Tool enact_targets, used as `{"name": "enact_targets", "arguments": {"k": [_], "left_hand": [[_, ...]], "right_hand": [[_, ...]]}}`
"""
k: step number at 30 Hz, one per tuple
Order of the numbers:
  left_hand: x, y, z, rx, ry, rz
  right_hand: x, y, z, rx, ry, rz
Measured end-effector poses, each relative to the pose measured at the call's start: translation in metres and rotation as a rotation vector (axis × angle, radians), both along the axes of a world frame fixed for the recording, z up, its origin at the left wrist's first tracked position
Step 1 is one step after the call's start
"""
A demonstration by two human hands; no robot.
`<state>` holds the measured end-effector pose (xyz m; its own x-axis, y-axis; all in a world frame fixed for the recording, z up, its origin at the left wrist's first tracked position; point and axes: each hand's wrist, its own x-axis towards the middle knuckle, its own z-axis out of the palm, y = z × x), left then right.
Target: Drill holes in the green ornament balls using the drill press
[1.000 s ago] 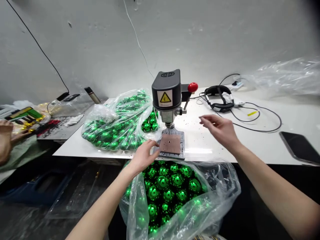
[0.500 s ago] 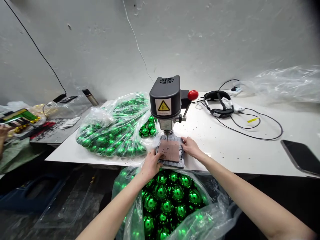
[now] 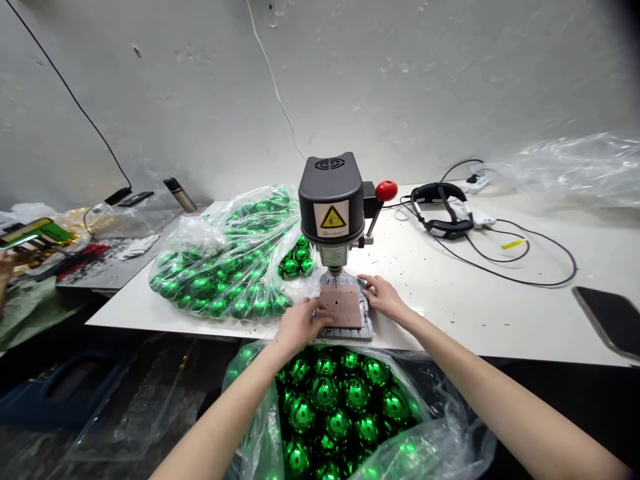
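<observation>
A small bench drill press (image 3: pixel 333 207) stands at the table's front edge, its bit above a brown square board (image 3: pixel 343 315) with a small dark hole. The board lies on the grey metal base (image 3: pixel 367 333). My left hand (image 3: pixel 299 327) is at the board's left side, fingers stretched toward its surface and apart. My right hand (image 3: pixel 384 295) is by the right edge of the base, fingers spread; whether the fingertips press on the base I cannot tell. Below the table edge, an open clear bag (image 3: pixel 265 433) holds several shiny green balls (image 3: pixel 325 393).
Another clear bag (image 3: pixel 220 267) of green balls lies left of the drill. A red-knobbed lever (image 3: pixel 387 191) juts out right. A headset (image 3: pixel 443 210) with cables and a phone (image 3: pixel 607 320) lie to the right. Far left, a person's hand (image 3: pixel 5 267) is near gold items.
My left hand has eased off the board, its thumb lifting from the front edge. The right hand's fingers have loosened at the base. The view has shifted slightly.
</observation>
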<state>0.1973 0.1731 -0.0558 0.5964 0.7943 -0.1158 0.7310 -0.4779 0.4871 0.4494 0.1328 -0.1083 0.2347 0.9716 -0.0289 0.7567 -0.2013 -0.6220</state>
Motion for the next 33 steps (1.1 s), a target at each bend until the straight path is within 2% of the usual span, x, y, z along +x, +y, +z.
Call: {"name": "enact_targets", "arguments": {"k": [2,4,6,8,11,14,18,22,24,26,28,31,33], "left_hand": [[0.002,0.031,0.009,0.056,-0.118,0.113],[0.009,0.065,0.013,0.169,-0.15,0.197],[0.021,0.096,0.01,0.223,-0.053,0.189],[0.035,0.118,0.002,0.209,0.052,0.139],[0.053,0.13,-0.013,0.179,0.089,0.085],[0.059,0.127,-0.021,0.176,0.093,0.081],[0.045,0.116,-0.017,0.205,0.038,0.169],[0.019,0.106,-0.007,0.265,-0.164,0.293],[0.009,0.098,-0.001,0.222,-0.34,0.319],[0.003,0.084,0.008,0.045,-0.632,0.36],[0.0,0.064,0.019,-0.257,-0.933,0.399],[0.0,0.031,0.032,-0.711,-1.16,0.429],[0.001,0.014,0.034,-0.908,-1.205,0.45]], "right_hand": [[0.005,-0.007,-0.001,0.035,0.059,-0.005],[0.01,-0.014,-0.001,0.071,0.113,-0.026],[0.015,-0.021,0.0,0.104,0.162,-0.05],[0.02,-0.027,0.002,0.13,0.206,-0.061],[0.026,-0.038,0.008,0.153,0.259,-0.059],[0.034,-0.049,0.017,0.163,0.3,-0.057],[0.042,-0.058,0.031,0.183,0.366,-0.08],[0.046,-0.057,0.046,0.218,0.474,-0.12],[0.046,-0.053,0.055,0.252,0.542,-0.14],[0.043,-0.048,0.068,0.327,0.6,-0.162],[0.038,-0.042,0.09,0.441,0.636,-0.187],[0.023,-0.033,0.141,0.674,0.655,-0.196],[0.011,-0.025,0.18,0.847,0.638,-0.126]]}}
